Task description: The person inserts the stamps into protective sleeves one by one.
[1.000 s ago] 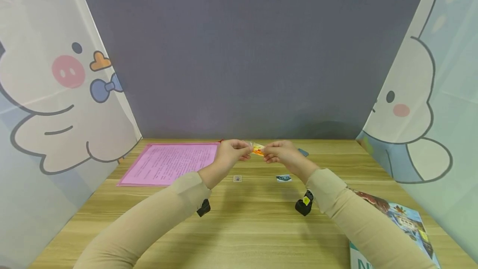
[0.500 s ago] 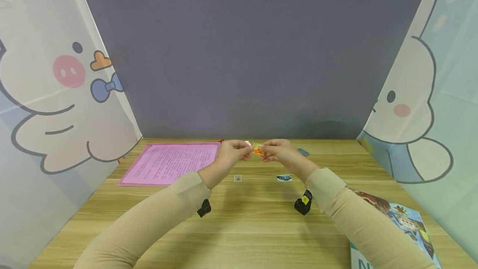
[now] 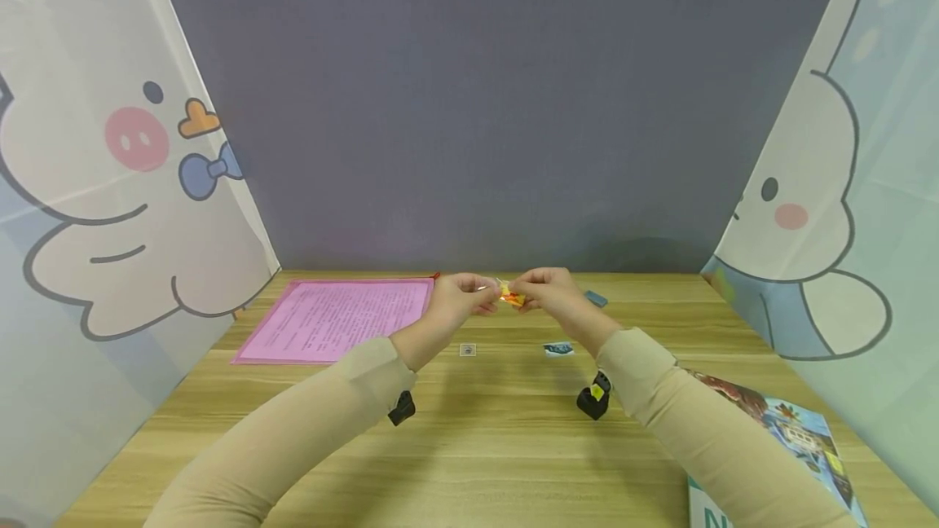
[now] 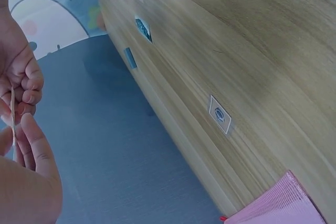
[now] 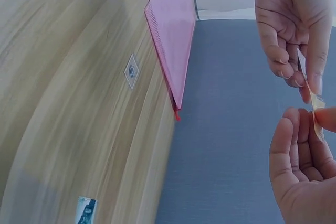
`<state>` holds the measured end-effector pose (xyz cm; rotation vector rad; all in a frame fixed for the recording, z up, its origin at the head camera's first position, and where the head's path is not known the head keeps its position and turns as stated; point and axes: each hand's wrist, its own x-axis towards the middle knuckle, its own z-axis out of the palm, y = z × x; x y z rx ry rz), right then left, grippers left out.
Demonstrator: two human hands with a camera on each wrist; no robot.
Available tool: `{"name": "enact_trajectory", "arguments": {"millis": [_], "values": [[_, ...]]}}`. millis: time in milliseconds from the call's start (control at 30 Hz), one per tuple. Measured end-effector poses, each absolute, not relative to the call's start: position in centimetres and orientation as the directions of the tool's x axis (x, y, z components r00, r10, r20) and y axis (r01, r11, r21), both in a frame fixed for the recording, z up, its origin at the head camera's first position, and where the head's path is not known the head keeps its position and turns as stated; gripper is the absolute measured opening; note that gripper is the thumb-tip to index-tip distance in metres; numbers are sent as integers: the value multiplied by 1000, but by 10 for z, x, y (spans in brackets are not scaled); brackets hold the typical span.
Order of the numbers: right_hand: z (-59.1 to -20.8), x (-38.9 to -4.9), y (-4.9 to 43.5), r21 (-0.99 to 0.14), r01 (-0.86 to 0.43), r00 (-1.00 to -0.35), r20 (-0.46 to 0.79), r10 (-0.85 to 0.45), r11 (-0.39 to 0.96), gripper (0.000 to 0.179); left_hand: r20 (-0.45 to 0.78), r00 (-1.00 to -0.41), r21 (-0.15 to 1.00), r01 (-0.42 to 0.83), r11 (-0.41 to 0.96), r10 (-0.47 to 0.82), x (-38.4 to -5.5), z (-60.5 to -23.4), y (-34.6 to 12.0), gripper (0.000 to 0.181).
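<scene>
A small, thin orange-and-yellow printed piece [image 3: 511,295] is held up between both hands above the far part of the table. My left hand [image 3: 456,300] pinches its left end between thumb and fingers, and my right hand [image 3: 548,293] pinches the right end. The fingertips of the two hands nearly meet. Seen edge-on in the right wrist view, the thin piece [image 5: 316,114] looks slightly bent, running from the left hand [image 5: 291,22] down to the right hand [image 5: 307,177]. Fingers cover much of it.
A pink mesh-edged pouch with a printed sheet [image 3: 337,320] lies at the far left. A small square with a round mark [image 3: 468,350], a blue picture piece [image 3: 559,349] and a small blue item [image 3: 596,298] lie on the wooden table [image 3: 477,463]. A picture-covered book [image 3: 800,438] is at right.
My right hand has moved slightly left, its fingertips closer to the left hand. The piece has turned between the fingers and its orange part shows lower. The left hand has hardly moved.
</scene>
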<state>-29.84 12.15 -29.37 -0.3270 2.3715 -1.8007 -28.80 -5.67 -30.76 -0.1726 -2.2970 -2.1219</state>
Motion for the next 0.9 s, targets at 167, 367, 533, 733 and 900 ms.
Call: {"name": "enact_trajectory", "arguments": {"millis": [167, 367, 533, 733, 900], "values": [[-291, -298, 119, -954, -94, -968, 21, -251, 286, 23, 85, -994, 994, 89, 58, 75, -288, -308, -57, 17], [-292, -298, 118, -944, -87, -972, 11, -234, 317, 21, 76, -995, 995, 80, 54, 72, -288, -309, -57, 19], [-293, -298, 117, -943, -99, -971, 21, -238, 319, 19, 93, -993, 993, 97, 67, 69, -288, -310, -58, 19], [-293, -298, 116, -939, -93, -971, 12, -238, 332, 18, 96, -993, 992, 101, 75, 70, -289, -310, -58, 15], [-293, -297, 117, -938, -91, -968, 5, -251, 336, 21, 78, -994, 994, 84, 74, 78, -288, -310, -59, 16]]}}
